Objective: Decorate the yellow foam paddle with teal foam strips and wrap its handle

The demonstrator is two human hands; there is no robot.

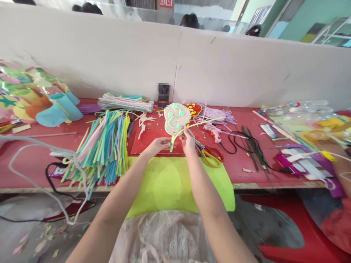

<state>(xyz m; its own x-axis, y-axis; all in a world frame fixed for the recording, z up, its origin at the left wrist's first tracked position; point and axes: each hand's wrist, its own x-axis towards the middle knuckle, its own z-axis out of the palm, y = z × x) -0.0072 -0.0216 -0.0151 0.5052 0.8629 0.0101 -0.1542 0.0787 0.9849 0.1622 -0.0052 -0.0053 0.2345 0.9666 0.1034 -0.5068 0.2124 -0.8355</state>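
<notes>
A pale pink fan-shaped craft piece [177,117] with mint-green trim and small curled shapes is held up over the red table. My left hand [160,145] is closed on its short handle, which is wrapped in yellow and green. A pale yellow pipe cleaner [210,120] stretches from the handle out to the right. Pinched round that strip, just right of the handle, are the fingers of my right hand [188,140]. Scissors [212,155] with yellow and red grips lie to the right of my right hand, and a pink-and-white glue gun [215,134] lies beyond them.
Bundles of coloured pipe cleaners [105,146] cover the left of the red table [236,120]. A phone [163,94] leans on the white partition [109,58]. A lime sheet [164,186] hangs over the front edge. Black cable [236,140] lies right; another person's arm [338,160] is far right.
</notes>
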